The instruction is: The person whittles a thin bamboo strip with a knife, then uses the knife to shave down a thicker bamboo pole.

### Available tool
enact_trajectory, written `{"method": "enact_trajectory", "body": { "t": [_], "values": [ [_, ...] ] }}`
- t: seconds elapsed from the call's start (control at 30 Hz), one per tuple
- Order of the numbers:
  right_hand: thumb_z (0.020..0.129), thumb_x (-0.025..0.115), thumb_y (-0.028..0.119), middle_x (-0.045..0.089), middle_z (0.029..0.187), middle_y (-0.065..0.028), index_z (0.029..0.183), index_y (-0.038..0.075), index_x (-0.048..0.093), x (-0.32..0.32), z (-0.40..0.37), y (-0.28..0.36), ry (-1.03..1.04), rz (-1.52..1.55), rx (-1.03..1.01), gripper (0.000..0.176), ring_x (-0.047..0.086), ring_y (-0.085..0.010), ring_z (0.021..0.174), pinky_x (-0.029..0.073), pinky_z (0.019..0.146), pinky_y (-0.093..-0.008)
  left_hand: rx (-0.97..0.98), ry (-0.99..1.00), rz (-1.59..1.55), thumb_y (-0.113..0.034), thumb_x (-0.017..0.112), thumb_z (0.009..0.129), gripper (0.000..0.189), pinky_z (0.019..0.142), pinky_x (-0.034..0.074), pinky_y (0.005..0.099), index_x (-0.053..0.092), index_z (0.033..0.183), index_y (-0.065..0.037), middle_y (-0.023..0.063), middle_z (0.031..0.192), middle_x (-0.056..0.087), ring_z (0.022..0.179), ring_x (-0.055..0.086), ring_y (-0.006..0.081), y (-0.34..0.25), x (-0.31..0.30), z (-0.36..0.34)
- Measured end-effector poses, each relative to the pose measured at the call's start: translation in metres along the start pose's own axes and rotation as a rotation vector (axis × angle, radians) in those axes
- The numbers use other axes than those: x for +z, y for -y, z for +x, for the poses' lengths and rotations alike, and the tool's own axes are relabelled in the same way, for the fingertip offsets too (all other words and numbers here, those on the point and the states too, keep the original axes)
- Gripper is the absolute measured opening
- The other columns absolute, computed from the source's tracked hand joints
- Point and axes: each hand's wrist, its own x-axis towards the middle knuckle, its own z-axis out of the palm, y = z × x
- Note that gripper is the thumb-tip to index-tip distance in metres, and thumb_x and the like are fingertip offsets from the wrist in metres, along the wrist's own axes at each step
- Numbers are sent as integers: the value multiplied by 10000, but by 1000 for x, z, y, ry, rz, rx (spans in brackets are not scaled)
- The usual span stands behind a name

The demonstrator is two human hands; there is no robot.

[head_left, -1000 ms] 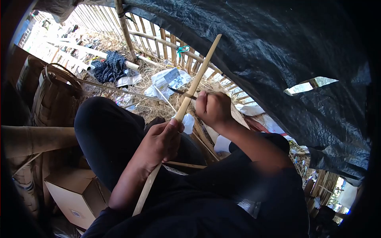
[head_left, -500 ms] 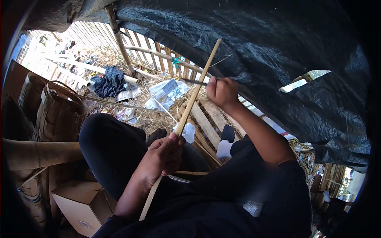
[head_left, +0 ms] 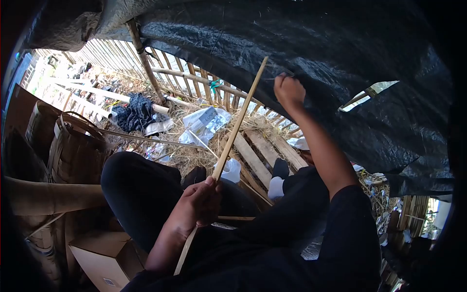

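My left hand [head_left: 200, 200] is wrapped round a long pale bamboo strip [head_left: 238, 124], which runs from my lap up and away to the right. Its lower end [head_left: 184, 255] comes out below my fist. My right hand [head_left: 290, 92] is closed, right of the strip's far end and apart from it. A knife was plain in that fist half a second ago; now its blade is hard to make out against the black tarp [head_left: 350, 53].
Woven baskets [head_left: 78, 146] and a thick bamboo pole [head_left: 53, 195] stand at my left, above a cardboard box [head_left: 99, 253]. Wooden slats [head_left: 253, 153] lie beyond my feet. Plastic wrappers [head_left: 206, 121] and a dark cloth [head_left: 134, 113] litter the straw before a bamboo fence [head_left: 194, 78].
My right hand has moved up and to the right, off the bamboo strip that the knife was crossing. The strip's far tip has dropped slightly, while my left hand keeps its grip.
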Motion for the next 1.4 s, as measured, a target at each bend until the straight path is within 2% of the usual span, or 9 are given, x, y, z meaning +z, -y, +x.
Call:
{"method": "enact_trajectory", "body": {
  "t": [0.17,0.27,0.33,0.43,0.5,0.6,0.97,1.27,1.4],
  "values": [
    [934,313,419,639,1148,-274,1120,-14,664,29,30,-81,209,4,459,588,601,-424,1114,470,954,-482,1,-10,-14,-371,433,1030,321,341,230,204,512,933,-75,-59,572,336,394,272,42,0,-4,-3],
    [923,320,435,619,1166,-297,1156,-57,623,12,26,-42,181,265,547,623,576,-444,1138,446,983,-482,14,-39,-23,-379,433,1030,340,344,240,203,521,934,-65,-55,569,351,384,279,46,2,-13,3],
    [916,359,440,638,1059,-324,1022,-82,658,-2,0,-3,122,289,379,611,595,-473,1064,452,947,-494,22,-37,-22,-383,430,1031,354,346,247,203,526,937,-56,-51,567,365,381,290,48,0,-12,4],
    [929,430,351,607,650,-276,642,-51,601,-32,-64,46,99,355,-43,523,631,-457,666,486,637,-518,126,-129,138,-375,436,1030,353,350,264,177,538,948,-47,-59,549,375,375,312,30,-2,-7,3],
    [940,460,274,544,518,-233,566,-27,545,-45,-101,58,258,575,-225,487,594,-426,523,462,553,-509,192,-180,337,-389,438,1030,386,358,275,185,550,945,-29,-49,546,412,377,338,36,-3,-6,4],
    [919,496,213,508,451,-193,498,38,541,-59,-143,70,263,489,-530,459,561,-380,433,445,459,-465,209,-185,377,-392,430,1033,408,361,286,191,561,942,-16,-46,546,426,379,354,37,-2,-1,5],
    [853,519,146,499,426,-150,477,55,526,-30,-154,77,101,558,-735,387,549,-332,388,456,424,-419,195,-166,367,-385,396,1044,412,384,302,203,529,950,-7,-37,579,422,413,377,46,-5,-7,3],
    [862,517,174,501,429,-179,452,52,546,-37,-165,85,175,544,-635,428,547,-350,385,471,441,-452,194,-183,351,-372,389,1048,401,377,298,203,525,944,-9,-39,580,414,410,368,45,-7,-7,4],
    [889,499,171,495,419,-185,426,48,522,-21,-115,74,62,433,-523,479,546,-353,381,464,429,-453,175,-188,348,-369,390,1048,401,373,293,205,527,937,-9,-39,572,416,397,365,49,-7,-5,3]
  ]
}}
